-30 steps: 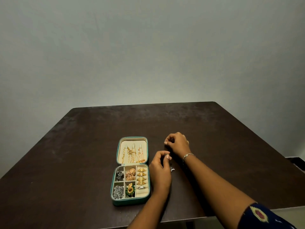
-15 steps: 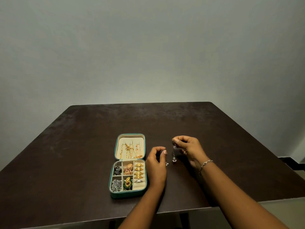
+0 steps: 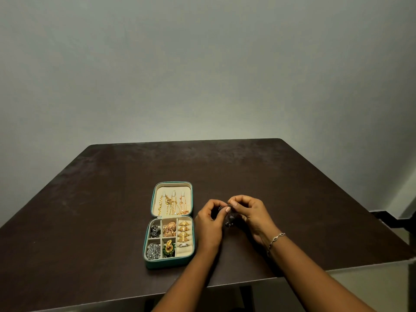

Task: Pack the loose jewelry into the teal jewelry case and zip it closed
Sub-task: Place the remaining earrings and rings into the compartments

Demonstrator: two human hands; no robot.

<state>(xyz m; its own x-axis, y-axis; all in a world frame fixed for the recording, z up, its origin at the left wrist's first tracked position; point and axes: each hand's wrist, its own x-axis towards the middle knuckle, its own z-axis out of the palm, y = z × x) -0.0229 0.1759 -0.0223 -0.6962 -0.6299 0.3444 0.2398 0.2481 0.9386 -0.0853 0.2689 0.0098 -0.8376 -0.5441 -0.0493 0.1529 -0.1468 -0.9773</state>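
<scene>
With our left hand and right hand both pinching the small dark piece just right of the open case, we should grip lightly, carry it low, and release only once it sits inside.

table: dark brown | wall: plain grey, behind | floor: pale, lower right
</scene>
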